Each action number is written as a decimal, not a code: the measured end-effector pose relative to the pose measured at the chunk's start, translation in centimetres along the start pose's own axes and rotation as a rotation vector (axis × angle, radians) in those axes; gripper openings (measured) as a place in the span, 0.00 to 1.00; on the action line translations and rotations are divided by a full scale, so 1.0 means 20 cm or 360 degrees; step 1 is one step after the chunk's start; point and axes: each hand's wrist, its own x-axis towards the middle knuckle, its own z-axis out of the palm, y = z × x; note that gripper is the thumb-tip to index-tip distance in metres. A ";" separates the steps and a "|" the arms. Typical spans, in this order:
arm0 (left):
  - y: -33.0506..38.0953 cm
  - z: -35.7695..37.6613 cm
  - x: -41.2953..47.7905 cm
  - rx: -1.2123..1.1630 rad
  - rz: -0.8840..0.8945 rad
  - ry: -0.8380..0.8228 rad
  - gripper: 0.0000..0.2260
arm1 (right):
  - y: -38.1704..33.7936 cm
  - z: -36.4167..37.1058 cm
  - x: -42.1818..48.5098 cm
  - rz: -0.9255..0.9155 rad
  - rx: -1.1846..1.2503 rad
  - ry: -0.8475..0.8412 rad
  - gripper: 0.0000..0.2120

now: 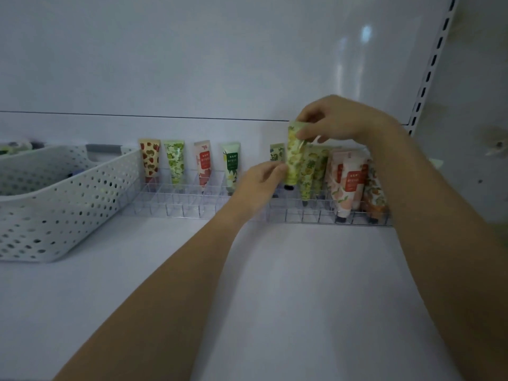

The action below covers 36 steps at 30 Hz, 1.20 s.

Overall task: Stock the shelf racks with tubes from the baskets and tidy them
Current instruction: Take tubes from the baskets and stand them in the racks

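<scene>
Tube (294, 158), pale green fruit print, black cap down, pinched by left hand (261, 178) and right hand (341, 122).

The shelf's (275, 284) front and middle lie open; the basket (55, 204) blocks its left edge, the rack (181, 207) with tubes (349, 185) its back.

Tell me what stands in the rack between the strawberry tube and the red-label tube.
One green leafy-print tube, upright in the clear rack, as the head view shows.
</scene>
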 end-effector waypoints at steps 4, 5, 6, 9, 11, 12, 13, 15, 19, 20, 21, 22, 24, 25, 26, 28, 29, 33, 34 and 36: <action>-0.09 0.02 -0.03 0.0993 0.0256 -0.0275 0.20 | 0.08 -0.11 -0.05 0.0077 -0.0159 0.0093 0.04; -0.10 0.03 -0.04 0.1093 0.0281 -0.0293 0.20 | 0.10 -0.11 -0.05 0.0101 -0.0210 0.0090 0.04; -0.10 0.03 -0.04 0.1130 0.0285 -0.0291 0.20 | 0.12 -0.10 -0.05 0.0123 -0.0257 0.0082 0.05; -0.10 0.03 -0.04 0.1153 0.0288 -0.0297 0.21 | 0.15 -0.05 -0.04 0.0177 -0.0319 0.0105 0.09; -0.10 0.03 -0.05 0.1172 0.0281 -0.0314 0.21 | 0.15 -0.03 -0.03 0.0184 -0.0324 0.0161 0.11; -0.10 0.03 -0.05 0.1174 0.0277 -0.0316 0.21 | 0.15 -0.03 -0.02 0.0186 -0.0338 0.0182 0.11; -0.10 0.03 -0.05 0.1173 0.0278 -0.0312 0.21 | 0.16 -0.02 -0.02 0.0194 -0.0357 0.0191 0.11; -0.10 0.03 -0.05 0.1165 0.0291 -0.0300 0.21 | 0.17 0.00 -0.01 0.0236 -0.0367 0.0162 0.10; -0.10 0.03 -0.05 0.1164 0.0294 -0.0283 0.20 | 0.20 0.04 -0.01 0.0370 -0.0319 0.0082 0.10; -0.10 0.03 -0.05 0.1170 0.0300 -0.0279 0.20 | 0.20 0.05 0.00 0.0380 -0.0318 0.0079 0.11; -0.10 0.04 -0.05 0.1180 0.0308 -0.0277 0.20 | 0.20 0.05 0.00 0.0375 -0.0320 0.0075 0.12; -0.10 0.04 -0.05 0.1190 0.0315 -0.0274 0.20 | 0.20 0.06 0.01 0.0361 -0.0322 0.0077 0.12; -0.10 0.04 -0.06 0.1198 0.0329 -0.0256 0.20 | 0.19 0.06 0.01 0.0326 -0.0318 0.0112 0.12; -0.09 0.04 -0.06 0.1195 0.0335 -0.0238 0.20 | 0.18 0.06 0.01 0.0301 -0.0311 0.0147 0.12; -0.08 0.03 -0.06 0.1187 0.0338 -0.0205 0.19 | 0.17 0.06 0.02 0.0265 -0.0298 0.0188 0.12; -0.05 0.02 -0.05 0.1136 0.0333 -0.0093 0.17 | 0.15 0.05 0.02 0.0156 -0.0281 0.0298 0.12; -0.02 0.01 -0.05 0.1084 0.0312 -0.0026 0.16 | 0.13 0.06 0.03 0.0087 -0.0286 0.0376 0.10; 0.12 -0.21 0.02 0.1073 0.0247 0.0079 0.14 | -0.01 0.12 0.04 -0.0209 -0.0253 0.0671 0.06; 0.15 -0.32 0.03 0.1155 0.0264 0.0067 0.14 | -0.06 0.15 0.04 -0.0281 -0.0219 0.0665 0.06; 0.18 -0.56 0.04 0.1276 0.0248 0.0045 0.12 | -0.17 0.22 0.06 -0.0407 -0.0152 0.0569 0.06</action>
